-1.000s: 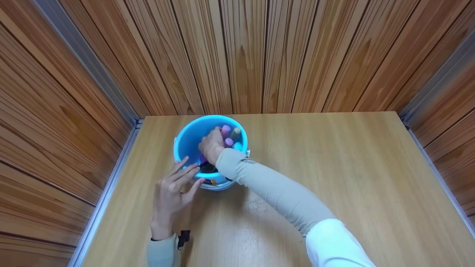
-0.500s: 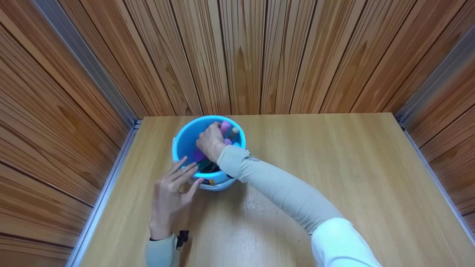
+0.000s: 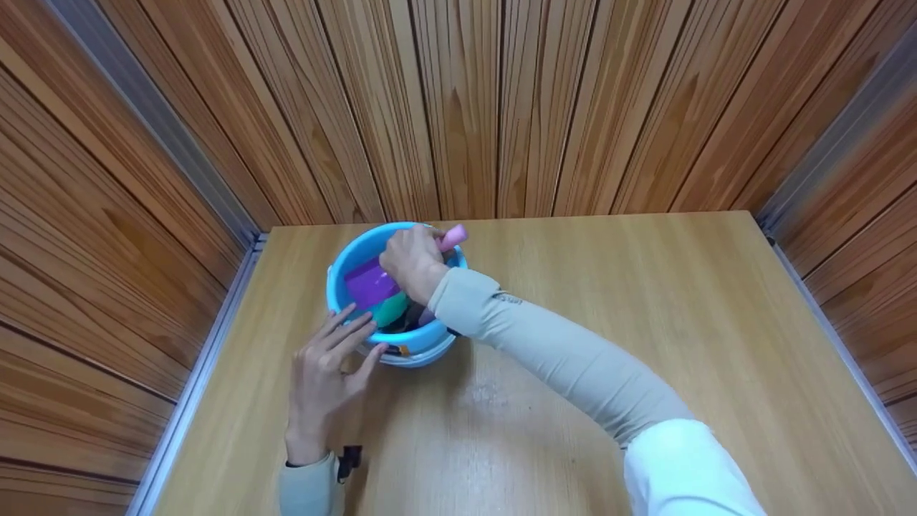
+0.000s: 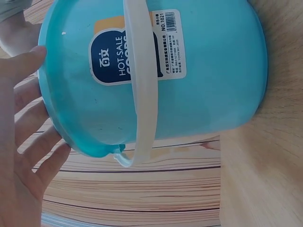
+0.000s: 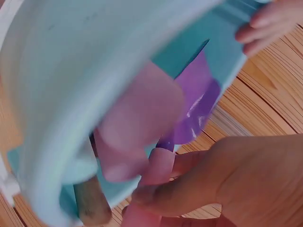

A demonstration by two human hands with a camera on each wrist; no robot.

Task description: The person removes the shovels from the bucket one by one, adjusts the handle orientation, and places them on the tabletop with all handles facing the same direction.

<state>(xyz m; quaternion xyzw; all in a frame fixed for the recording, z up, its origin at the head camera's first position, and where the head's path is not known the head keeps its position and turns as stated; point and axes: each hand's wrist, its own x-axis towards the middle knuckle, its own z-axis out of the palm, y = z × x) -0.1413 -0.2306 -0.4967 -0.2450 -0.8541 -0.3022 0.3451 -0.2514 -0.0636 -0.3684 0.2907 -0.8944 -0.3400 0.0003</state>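
A light blue bucket (image 3: 438, 331) stands upright on the table; its white handle (image 4: 146, 75) hangs down the near side. My right hand (image 3: 414, 258) is over the bucket's mouth, fingers curled round the pink handle (image 5: 158, 168) of a small shovel. The shovel's flat purple blade (image 3: 371, 283) points left, inside the bucket. With extended fingers my left hand (image 3: 326, 376) touches the rim at the near left. Below the blade lies a green thing (image 3: 390, 309) beside dark pieces. The right wrist view also shows a large pink piece (image 5: 142, 101) and a brown handle (image 5: 92, 203) within.
The wooden tabletop (image 3: 587, 315) extends to the right of the bucket. Wood-panelled walls (image 3: 473, 107) rise behind and on both sides, the back one close beyond the bucket. A metal rail (image 3: 197, 380) runs along the left edge.
My right hand has risen and tilted the shovel, so its pink handle now leans right over the rim and its purple blade shows more. The left hand keeps its place at the rim.
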